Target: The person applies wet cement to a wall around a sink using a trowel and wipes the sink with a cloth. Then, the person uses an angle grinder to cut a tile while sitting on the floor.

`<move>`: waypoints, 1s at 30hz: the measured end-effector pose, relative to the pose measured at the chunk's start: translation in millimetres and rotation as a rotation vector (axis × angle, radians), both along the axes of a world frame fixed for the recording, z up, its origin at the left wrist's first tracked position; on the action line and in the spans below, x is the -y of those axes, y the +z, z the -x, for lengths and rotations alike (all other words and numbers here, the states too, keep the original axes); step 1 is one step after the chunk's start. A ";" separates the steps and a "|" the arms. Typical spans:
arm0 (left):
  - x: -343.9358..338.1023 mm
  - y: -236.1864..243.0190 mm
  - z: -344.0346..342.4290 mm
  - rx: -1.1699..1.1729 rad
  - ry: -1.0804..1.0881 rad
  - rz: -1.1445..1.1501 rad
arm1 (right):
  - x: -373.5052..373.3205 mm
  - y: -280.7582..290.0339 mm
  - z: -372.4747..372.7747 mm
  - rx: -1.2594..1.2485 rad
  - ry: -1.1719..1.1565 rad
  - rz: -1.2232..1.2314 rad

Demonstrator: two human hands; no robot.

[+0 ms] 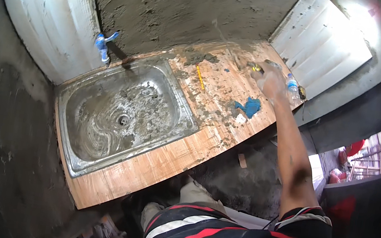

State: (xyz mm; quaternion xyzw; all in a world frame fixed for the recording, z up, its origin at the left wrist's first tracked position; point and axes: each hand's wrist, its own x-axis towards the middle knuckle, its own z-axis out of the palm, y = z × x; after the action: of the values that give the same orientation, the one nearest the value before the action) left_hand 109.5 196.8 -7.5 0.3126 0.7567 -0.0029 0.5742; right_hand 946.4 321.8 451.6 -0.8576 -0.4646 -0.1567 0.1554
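My right hand reaches over the far right part of the wooden counter. Its fingers are closed around a trowel with a yellow and black handle. The trowel's thin grey blade points toward the plastered back wall and is partly blurred. Clear plastic bottle with a blue cap stands just right of this hand. Nearer to me lies a crumpled blue cloth, and a yellow stick-like piece is farther left. My left hand is out of sight; only a bit of skin shows at the lower edge.
A steel sink smeared with wet mortar fills the counter's left half. Behind it, a blue and white tap sticks up. Mortar clumps lie along the wet grey wall. White panels flank the wall.
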 end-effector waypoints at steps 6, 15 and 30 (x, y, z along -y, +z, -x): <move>-36.2 44.7 -46.6 0.051 0.117 -0.135 | -20.4 -42.0 -28.5 -0.006 -0.028 0.213; 91.6 53.6 -134.9 -0.200 0.081 -0.099 | -72.4 -119.1 -170.1 0.051 -0.011 0.397; 55.2 138.3 -281.1 0.026 -0.250 0.045 | 89.6 -119.7 -127.2 -0.193 0.455 0.475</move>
State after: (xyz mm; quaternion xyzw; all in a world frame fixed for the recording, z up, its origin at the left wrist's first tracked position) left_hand 390.6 141.6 130.8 0.3913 0.7040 -0.0873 0.5862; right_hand 1073.5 232.2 331.8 -0.7550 -0.6507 0.0765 0.0258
